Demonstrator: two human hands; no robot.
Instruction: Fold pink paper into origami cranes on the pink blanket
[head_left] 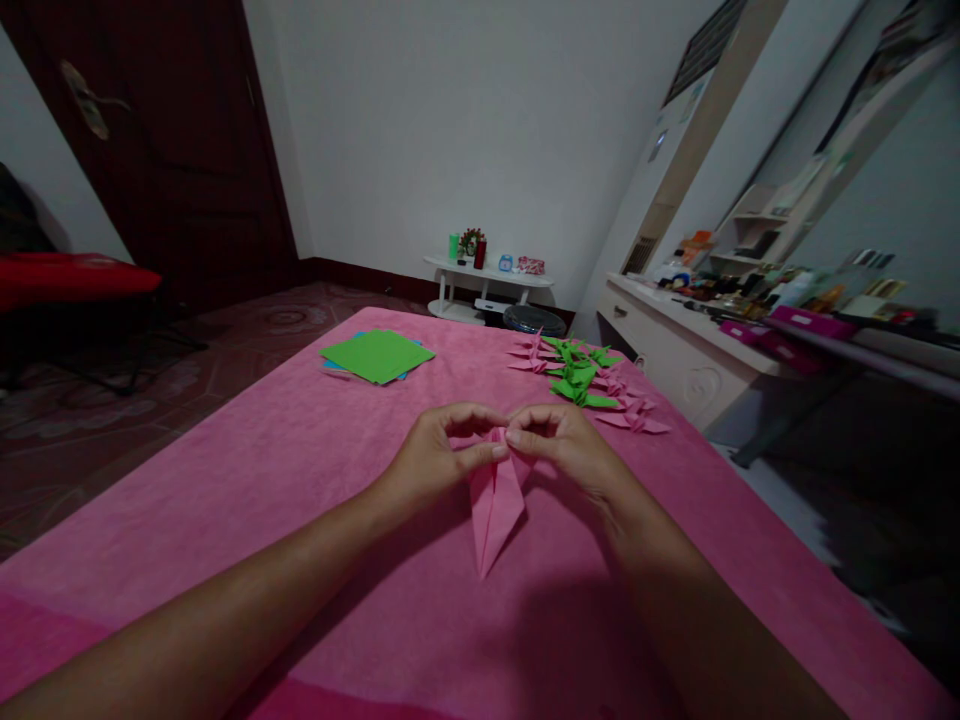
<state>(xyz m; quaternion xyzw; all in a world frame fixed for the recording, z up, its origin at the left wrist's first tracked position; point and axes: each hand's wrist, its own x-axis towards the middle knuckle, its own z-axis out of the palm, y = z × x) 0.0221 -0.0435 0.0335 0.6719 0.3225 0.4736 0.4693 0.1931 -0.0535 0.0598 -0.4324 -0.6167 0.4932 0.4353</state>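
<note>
A partly folded piece of pink origami paper (496,500) is held just over the pink cloth, its long point toward me. My left hand (442,445) pinches its upper edge from the left, thumb on top. From the right, my right hand (559,440) pinches the same upper edge, the two thumbs close together. The fingertips behind the paper are partly hidden. Beyond my right hand lie several folded paper cranes, some green (577,380) and some pink (634,415). A stack of square paper (379,355), green on top with blue beneath, lies farther off to the left.
The pink cloth (300,490) covers the surface under my hands. To the right stands a white dresser (675,340) crowded with bottles and boxes. A small white shelf table (487,270) is against the far wall. At left are a red-topped seat (75,285) and a dark door (157,150).
</note>
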